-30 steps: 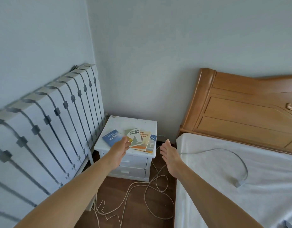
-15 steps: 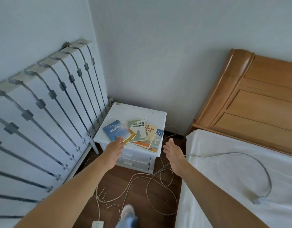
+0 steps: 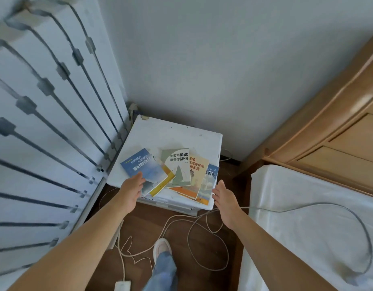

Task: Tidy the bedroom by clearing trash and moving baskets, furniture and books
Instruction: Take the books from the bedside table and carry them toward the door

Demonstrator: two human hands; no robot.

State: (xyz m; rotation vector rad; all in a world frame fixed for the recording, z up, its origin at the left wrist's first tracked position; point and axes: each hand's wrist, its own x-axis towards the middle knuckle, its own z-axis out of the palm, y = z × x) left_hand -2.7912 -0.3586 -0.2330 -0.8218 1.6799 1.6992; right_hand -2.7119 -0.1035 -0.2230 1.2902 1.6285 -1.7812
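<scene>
Pale grey walls (image 3: 223, 59) meet in a corner. A white slatted panel with grey metal strips (image 3: 34, 143) leans at the left, and a glossy wooden headboard (image 3: 339, 139) and white mattress (image 3: 307, 227) stand at the right. Between them, a narrow strip of dark wood floor (image 3: 206, 248) carries looping white cords (image 3: 181, 216). A square white nightstand (image 3: 171, 137), chipped at one back corner, bears fanned paperback books (image 3: 179, 169) along its front edge. The left hand (image 3: 131, 190) reaches straight-fingered over the blue paperback (image 3: 143, 166), gripping nothing. The right hand (image 3: 225, 200) is released, beside the front right corner.

Bare left forearm (image 3: 82, 240), bare right forearm (image 3: 271, 248). Faded blue jeans (image 3: 163, 271) on one leg. Pale pink-white shoe (image 3: 161, 247), rounded toe.
</scene>
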